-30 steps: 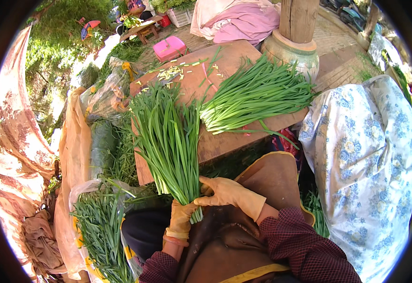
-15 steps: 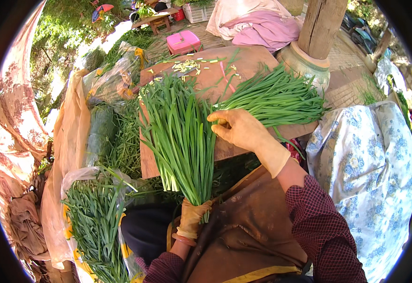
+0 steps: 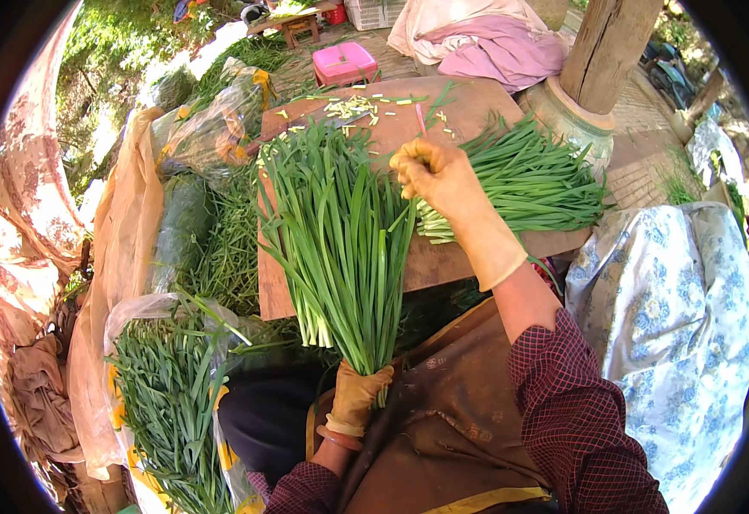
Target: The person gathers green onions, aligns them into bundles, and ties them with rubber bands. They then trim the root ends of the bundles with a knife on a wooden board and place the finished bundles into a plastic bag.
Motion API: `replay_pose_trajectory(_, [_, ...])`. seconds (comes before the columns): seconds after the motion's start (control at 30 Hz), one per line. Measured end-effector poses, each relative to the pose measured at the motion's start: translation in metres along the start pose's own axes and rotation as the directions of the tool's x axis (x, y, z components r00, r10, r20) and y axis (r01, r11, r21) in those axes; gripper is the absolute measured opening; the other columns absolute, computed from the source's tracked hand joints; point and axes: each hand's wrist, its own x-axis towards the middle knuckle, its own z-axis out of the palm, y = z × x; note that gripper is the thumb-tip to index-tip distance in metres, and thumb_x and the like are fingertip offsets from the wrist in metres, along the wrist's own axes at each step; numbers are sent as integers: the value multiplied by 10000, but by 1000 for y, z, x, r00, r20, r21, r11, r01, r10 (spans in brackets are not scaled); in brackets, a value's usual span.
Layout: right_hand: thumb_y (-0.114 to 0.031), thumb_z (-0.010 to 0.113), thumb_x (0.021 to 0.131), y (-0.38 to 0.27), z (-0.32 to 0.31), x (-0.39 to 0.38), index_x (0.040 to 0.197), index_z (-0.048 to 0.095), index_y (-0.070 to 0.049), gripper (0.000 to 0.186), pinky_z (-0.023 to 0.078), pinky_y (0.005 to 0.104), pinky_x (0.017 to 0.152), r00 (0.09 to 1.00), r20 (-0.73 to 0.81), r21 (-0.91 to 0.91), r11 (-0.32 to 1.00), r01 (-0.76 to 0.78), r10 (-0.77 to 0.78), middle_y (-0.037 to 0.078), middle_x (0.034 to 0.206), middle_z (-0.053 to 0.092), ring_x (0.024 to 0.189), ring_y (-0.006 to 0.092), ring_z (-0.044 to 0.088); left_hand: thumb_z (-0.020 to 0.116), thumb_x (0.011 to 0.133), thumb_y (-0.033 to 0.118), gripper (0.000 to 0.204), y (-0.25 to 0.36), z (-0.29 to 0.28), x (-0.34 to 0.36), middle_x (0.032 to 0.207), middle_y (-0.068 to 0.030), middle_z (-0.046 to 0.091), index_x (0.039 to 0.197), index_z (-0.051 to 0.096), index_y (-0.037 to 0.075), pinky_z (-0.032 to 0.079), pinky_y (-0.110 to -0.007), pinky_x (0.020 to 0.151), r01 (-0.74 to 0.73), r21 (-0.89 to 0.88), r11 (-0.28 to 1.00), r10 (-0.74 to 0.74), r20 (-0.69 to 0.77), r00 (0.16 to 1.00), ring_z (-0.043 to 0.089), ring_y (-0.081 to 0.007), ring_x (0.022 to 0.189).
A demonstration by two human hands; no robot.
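A long bunch of garlic chives [image 3: 349, 248] stretches from my lap up over a brown board [image 3: 302, 110]. My left hand [image 3: 359, 396], in a tan rubber glove, is closed around the narrow near end of the bunch. Some pale stem ends [image 3: 313, 330] show at its near left side. My right hand [image 3: 433, 176], gloved alike, hovers just right of the bunch's upper part, its fingers curled together. A leaf reaches up to those fingers, but what they pinch, if anything, is hidden. A second pile of chives [image 3: 533, 184] lies on the board's right side.
Pale stem cuttings [image 3: 353, 107] are scattered over the far part of the board. Beyond it stands a pink box [image 3: 344, 64]. A wooden post [image 3: 606, 51] rises at the far right. Flowered cloth [image 3: 662, 334] covers something at right; bagged greens [image 3: 169, 411] stand at left.
My right hand has moved up and slightly right, its fingers curling tighter. My left hand keeps its hold on the bunch. The whole view has shifted a little.
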Motion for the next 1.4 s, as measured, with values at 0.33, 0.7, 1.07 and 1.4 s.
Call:
replay_pose_trajectory(0.33, [-659,711,833,29,0,-160,1341,570,44,879,550,410,859,610,560,-452,824,-343,561,205,1023,737,928,343,714,662,827,-114,354,36,30,-25,910,-34,692,1151,627,25,556,-270,667,-143,-91,985,147,39,988,637,-104,729])
replay_pose_trajectory(0.7, [-217,709,930,-55,40,-115,1460,471,-114,591,514,423,980,940,190,887,459,-41,-283,82,1386,578,1178,237,601,765,781,80,556,166,39,-97,1057,-103,753,1302,577,34,575,-322,819,-283,875,394,496,57,866,734,-206,913])
replay_pose_trajectory(1.07, [-291,626,1011,-29,-235,-39,1428,519,-109,468,543,319,906,535,-520,-407,744,531,-666,81,1301,607,1074,203,633,734,729,44,1129,279,212,75,1159,-257,692,1635,79,203,559,-435,860,-750,650,-122,448,710,543,694,-417,998])
replay_pose_trajectory(1.4, [-87,673,966,75,-210,-197,1361,571,23,422,524,243,755,653,-692,238,951,-197,308,81,1049,707,870,117,670,709,780,104,908,192,226,206,1209,-183,682,1591,301,134,564,-453,889,-276,852,-445,28,321,947,692,-361,1066])
